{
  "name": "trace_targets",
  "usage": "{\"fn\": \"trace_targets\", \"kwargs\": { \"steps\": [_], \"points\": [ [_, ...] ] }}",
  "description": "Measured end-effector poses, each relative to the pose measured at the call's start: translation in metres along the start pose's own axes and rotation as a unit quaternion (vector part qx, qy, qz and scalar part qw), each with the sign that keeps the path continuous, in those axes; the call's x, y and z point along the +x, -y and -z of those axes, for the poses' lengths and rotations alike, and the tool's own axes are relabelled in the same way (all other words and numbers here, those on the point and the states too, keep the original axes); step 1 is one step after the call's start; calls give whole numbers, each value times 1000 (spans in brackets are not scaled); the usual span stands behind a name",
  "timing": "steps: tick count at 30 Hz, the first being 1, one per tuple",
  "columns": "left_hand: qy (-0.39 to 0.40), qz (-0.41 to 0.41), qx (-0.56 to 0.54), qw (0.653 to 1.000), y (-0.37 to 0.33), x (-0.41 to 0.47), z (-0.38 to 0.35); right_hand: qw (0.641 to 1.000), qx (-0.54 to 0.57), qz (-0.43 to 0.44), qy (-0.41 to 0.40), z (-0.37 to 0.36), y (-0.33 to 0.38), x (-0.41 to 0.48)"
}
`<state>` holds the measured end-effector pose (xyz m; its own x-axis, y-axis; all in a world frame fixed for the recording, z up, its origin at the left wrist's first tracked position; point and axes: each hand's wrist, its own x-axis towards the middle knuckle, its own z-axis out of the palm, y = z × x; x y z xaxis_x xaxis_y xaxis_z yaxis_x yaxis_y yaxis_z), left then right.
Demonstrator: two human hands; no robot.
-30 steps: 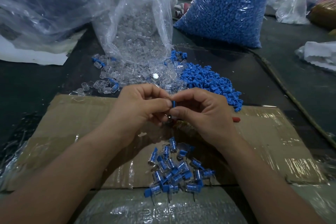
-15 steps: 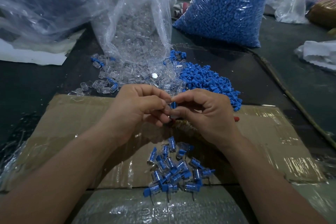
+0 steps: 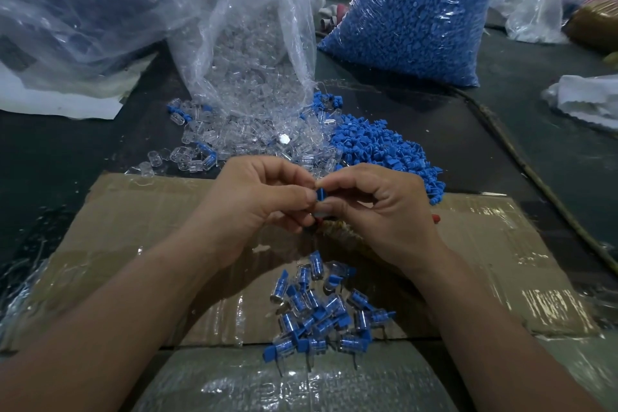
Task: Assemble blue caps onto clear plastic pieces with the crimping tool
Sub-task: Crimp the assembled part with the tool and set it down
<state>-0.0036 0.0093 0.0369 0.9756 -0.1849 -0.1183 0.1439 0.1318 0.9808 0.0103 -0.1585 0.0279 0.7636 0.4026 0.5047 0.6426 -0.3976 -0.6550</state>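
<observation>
I have both hands meeting over the far edge of the cardboard (image 3: 140,227) on the desk (image 3: 67,150). My left hand (image 3: 254,207) and right hand (image 3: 378,207) pinch one blue cap (image 3: 320,193) between their fingertips; both grips are narrow, closed on it. Any clear piece under it is hidden by my fingers, so I cannot tell whether the cap is seated yet. A red tip (image 3: 435,218) shows past my right palm, likely the tool's handle. To do this well, I judge I should line the cap straight over the clear piece, press squarely, then crimp. Finished pieces (image 3: 317,311) lie heaped at the cardboard's near edge; loose caps (image 3: 384,150) and clear pieces (image 3: 214,147) lie beyond its far edge.
</observation>
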Motion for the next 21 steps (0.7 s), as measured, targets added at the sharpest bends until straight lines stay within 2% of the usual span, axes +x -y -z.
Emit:
{"fn": "trace_targets", "kwargs": {
  "steps": [17, 21],
  "points": [
    [-3, -3, 12, 1000, 5, 1, 1, 1000, -20, 15, 11, 1, 3, 1],
    [-6, -3, -1, 1000, 5, 3, 1, 999, -21, -27, 23, 3, 4, 1]
  ]
}}
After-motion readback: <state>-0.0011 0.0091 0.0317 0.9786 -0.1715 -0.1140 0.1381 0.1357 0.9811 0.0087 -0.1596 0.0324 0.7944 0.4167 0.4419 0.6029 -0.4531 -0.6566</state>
